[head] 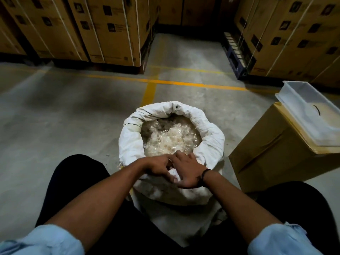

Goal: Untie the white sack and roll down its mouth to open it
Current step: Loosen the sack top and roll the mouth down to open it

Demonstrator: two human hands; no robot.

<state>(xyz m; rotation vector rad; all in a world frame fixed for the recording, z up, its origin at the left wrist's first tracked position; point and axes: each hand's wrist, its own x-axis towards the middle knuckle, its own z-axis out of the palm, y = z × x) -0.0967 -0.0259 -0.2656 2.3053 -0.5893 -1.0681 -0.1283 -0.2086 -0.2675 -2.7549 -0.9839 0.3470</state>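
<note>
Last roll: white sack [209, 138] mouth open, near rim unfinished.
Close together, left hand [158, 167] and right hand [186, 172] pinch near cloth; next, likely fold it outward.

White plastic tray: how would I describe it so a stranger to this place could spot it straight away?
On the concrete floor, right of the open white sack, a brown carton stands apart from the stacked cardboard boxes. The white plastic tray lies on top of that carton. It is the only shallow, hard-sided pale container among all that brown.
</note>
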